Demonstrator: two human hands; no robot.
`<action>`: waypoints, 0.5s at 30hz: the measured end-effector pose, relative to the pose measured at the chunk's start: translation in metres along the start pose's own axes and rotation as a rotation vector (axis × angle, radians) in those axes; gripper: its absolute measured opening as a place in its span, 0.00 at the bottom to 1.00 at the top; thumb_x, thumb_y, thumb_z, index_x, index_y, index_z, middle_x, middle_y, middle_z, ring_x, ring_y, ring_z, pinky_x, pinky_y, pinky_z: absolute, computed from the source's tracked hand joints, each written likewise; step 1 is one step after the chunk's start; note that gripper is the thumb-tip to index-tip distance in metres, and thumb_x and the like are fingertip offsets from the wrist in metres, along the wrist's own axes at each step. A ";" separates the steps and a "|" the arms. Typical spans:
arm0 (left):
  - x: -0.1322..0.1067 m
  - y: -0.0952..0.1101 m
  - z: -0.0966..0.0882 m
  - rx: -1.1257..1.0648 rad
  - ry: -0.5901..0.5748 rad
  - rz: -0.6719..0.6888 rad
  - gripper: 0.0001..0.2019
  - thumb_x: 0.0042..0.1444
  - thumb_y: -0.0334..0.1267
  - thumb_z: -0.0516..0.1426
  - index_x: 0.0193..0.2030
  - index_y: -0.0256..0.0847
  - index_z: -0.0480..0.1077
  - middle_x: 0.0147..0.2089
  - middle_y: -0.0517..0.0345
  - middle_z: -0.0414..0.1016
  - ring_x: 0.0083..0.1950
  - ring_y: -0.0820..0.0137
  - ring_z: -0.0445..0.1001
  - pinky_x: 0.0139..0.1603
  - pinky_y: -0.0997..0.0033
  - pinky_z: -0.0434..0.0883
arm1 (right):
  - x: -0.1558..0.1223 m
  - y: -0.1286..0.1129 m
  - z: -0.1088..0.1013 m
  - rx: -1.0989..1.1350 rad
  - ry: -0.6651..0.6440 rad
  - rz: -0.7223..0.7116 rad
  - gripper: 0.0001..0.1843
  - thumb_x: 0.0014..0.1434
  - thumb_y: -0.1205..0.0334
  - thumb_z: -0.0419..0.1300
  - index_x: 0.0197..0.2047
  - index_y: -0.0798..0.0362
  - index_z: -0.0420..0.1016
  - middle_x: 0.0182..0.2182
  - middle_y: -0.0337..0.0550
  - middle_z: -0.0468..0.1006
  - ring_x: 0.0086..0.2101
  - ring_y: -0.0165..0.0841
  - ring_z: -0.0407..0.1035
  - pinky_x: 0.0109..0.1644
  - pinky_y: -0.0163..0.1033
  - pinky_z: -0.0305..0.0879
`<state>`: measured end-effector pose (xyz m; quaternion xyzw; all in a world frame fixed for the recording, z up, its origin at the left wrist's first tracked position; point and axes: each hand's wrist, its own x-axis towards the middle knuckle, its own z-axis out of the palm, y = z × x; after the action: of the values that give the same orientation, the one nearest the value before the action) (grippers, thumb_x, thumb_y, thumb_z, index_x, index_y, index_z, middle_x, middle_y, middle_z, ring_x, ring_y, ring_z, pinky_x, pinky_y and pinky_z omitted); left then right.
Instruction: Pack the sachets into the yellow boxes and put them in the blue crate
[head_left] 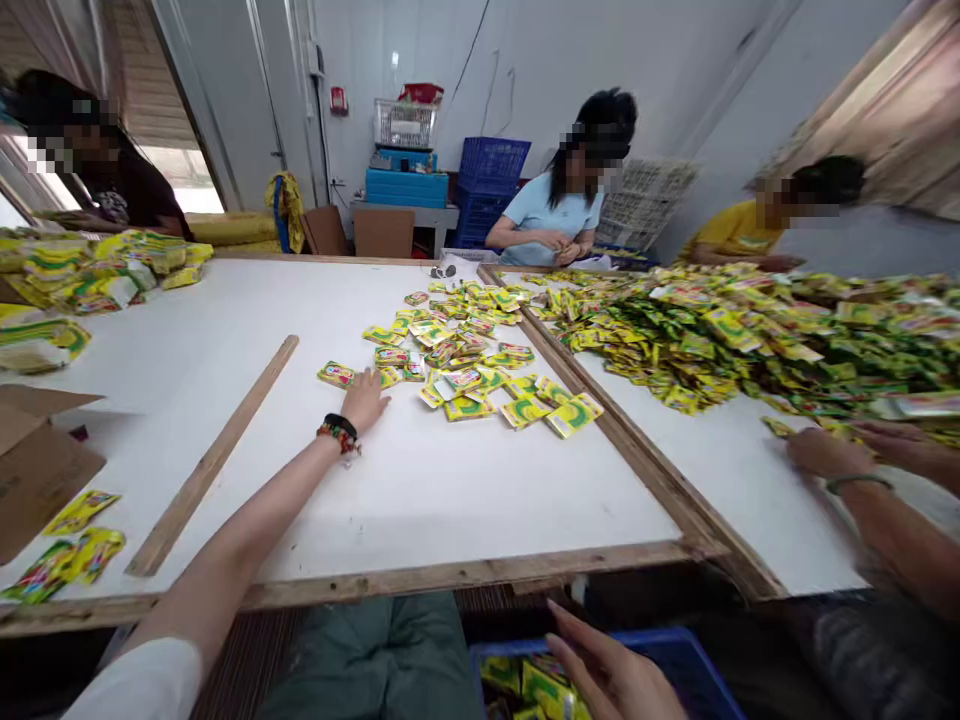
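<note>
My left hand (364, 402) reaches out over the white table, fingers spread and thumb apart, its fingertips touching a small yellow-green packet (336, 374) at the near left of a loose group. More of these packets (465, 378) lie scattered just beyond and to the right of that hand. Low in the view, my right hand (611, 670) hovers by a blue basket (675, 645), its visible fingers extended and apart with nothing seen in them. Yellow packets (544, 690) fill the part of the basket that shows.
A wooden strip (217, 455) lies on the table at left, near a cardboard box (45, 470) and loose sachets (82, 545). A wooden divider (622, 430) borders a big sachet heap (720, 340). A co-worker's hands (832, 455) are at right; other people sit around.
</note>
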<state>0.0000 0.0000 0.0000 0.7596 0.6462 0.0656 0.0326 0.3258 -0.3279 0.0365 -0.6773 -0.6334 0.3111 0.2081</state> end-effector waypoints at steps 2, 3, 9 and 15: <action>0.009 -0.005 -0.009 -0.004 0.005 -0.036 0.29 0.61 0.47 0.50 0.64 0.28 0.54 0.65 0.32 0.56 0.66 0.48 0.52 0.63 0.50 0.52 | 0.005 -0.017 0.007 0.022 0.015 -0.037 0.23 0.61 0.49 0.54 0.52 0.52 0.78 0.46 0.49 0.81 0.44 0.44 0.77 0.44 0.38 0.75; 0.012 -0.005 -0.013 -0.010 0.002 -0.033 0.28 0.61 0.48 0.51 0.61 0.27 0.57 0.62 0.31 0.60 0.64 0.46 0.54 0.62 0.48 0.53 | 0.008 -0.024 0.010 0.033 0.022 -0.055 0.22 0.61 0.49 0.55 0.52 0.52 0.78 0.46 0.49 0.81 0.45 0.44 0.77 0.44 0.38 0.75; -0.041 0.025 -0.028 -0.101 -0.122 0.275 0.17 0.54 0.43 0.58 0.47 0.33 0.70 0.49 0.42 0.72 0.54 0.53 0.66 0.55 0.56 0.63 | 0.037 -0.042 0.031 0.161 0.084 -0.138 0.21 0.61 0.52 0.55 0.52 0.51 0.78 0.44 0.52 0.82 0.43 0.45 0.78 0.46 0.46 0.74; -0.137 0.063 -0.048 -0.452 -0.257 0.653 0.10 0.52 0.31 0.57 0.43 0.40 0.71 0.44 0.54 0.75 0.47 0.64 0.72 0.49 0.67 0.67 | 0.072 -0.076 0.051 0.487 0.181 -0.278 0.28 0.59 0.54 0.58 0.63 0.47 0.65 0.61 0.49 0.67 0.56 0.42 0.68 0.48 0.42 0.72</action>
<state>0.0337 -0.1474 0.0480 0.9005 0.3312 0.1175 0.2562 0.2362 -0.2538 0.0397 -0.5393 -0.6057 0.3605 0.4608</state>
